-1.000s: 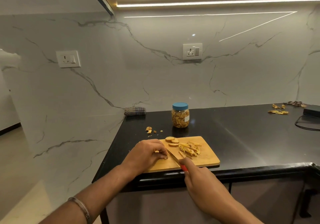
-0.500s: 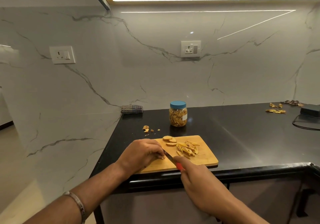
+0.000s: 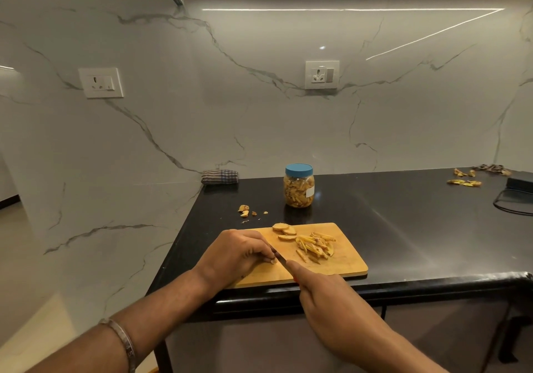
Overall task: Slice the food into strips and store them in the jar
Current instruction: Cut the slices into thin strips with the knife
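Little has changed over the last second: left hand (image 3: 235,253) still pins a slice against the board (image 3: 343,263), right hand (image 3: 323,289) still grips the knife (image 3: 279,258). Slicing continues; jar (image 3: 298,189) remains capped.

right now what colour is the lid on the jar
Blue; the lid sits on the jar, clearest in the head view.

The right hand (image 3: 320,289) has drawn the knife (image 3: 279,257) back toward the near edge of the cutting board (image 3: 343,263); less blade shows than before. The left hand (image 3: 236,254) fingertips now hide the piece being cut.
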